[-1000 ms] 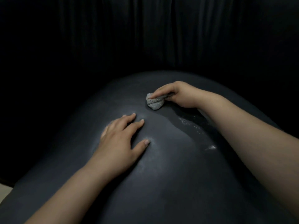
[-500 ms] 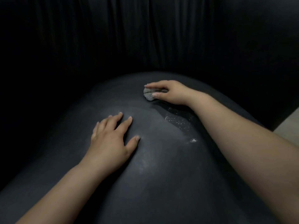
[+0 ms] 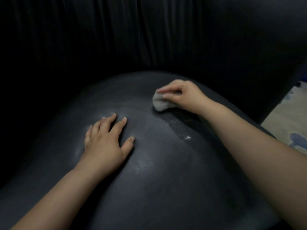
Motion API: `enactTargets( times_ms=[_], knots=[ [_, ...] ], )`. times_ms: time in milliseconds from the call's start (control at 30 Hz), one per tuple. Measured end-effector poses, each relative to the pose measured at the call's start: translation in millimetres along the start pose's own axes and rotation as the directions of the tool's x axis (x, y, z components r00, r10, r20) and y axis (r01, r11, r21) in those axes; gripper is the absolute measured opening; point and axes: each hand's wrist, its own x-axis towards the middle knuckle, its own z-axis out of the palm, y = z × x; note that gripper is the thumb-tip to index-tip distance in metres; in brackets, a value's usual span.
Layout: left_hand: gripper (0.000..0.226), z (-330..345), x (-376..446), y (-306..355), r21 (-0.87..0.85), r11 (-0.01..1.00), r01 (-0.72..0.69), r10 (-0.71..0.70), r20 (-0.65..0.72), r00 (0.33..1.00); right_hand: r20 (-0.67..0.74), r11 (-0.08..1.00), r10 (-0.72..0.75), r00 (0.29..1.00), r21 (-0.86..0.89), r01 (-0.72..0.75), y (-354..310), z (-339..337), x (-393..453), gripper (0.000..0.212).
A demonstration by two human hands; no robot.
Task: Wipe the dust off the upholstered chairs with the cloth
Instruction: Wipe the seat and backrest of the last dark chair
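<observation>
Two hands on the chair: right hand grips the soft, light, balled cloth from above; left hand rests flat, fingers spread.

Bare forearms, no sleeves (short fingernails on the left hand).

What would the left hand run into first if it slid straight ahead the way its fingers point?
Probably nothing but more dusty chair cushion: the left hand points up and slightly right, passing left of the cloth, toward the dark backrest. Depth is unclear.
</observation>
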Motion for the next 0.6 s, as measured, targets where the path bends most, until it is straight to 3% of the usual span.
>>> enactTargets(
  times_ms=[67, 167, 367, 467, 533, 600],
  knots=[
    [0.072, 1.2, 0.1, -0.8, -0.011, 1.000, -0.005, 0.005, -0.008, 1.000, -0.062, 0.996, 0.047, 0.997, -0.074, -0.052, 6.2, 4.5, 13.9, 0.029],
    [0.071, 3.7, 2.1, -2.0, -0.016, 1.000, -0.013, 0.012, -0.023, 1.000, -0.020, 0.975, 0.099, 0.995, -0.196, -0.101, 13.1, 16.1, 8.8, 0.037],
    [0.073, 7.1, 1.2, -4.0, -0.014, 1.000, -0.010, 0.010, -0.037, 0.999, 0.016, 0.989, 0.059, 0.998, -0.134, -0.056, -4.5, 20.3, -56.4, 0.035],
    [0.073, 8.3, 3.1, -4.3, -0.011, 1.000, -0.014, 0.014, -0.040, 0.999, 0.058, 0.997, 0.077, 0.995, -0.024, -0.075, -13.9, 18.3, -74.4, 0.035],
    [0.073, 9.6, 3.2, -5.0, -0.006, 1.000, -0.017, 0.017, -0.039, 0.999, -0.034, 0.997, 0.081, 0.996, -0.019, -0.081, -13.8, 10.1, -66.9, 0.034],
    [0.073, 10.0, 3.5, -5.2, -0.008, 1.000, -0.023, 0.022, -0.039, 0.999, -0.141, 0.983, 0.105, 0.984, -0.134, -0.125, -9.4, 4.2, -54.9, 0.035]
  ],
)
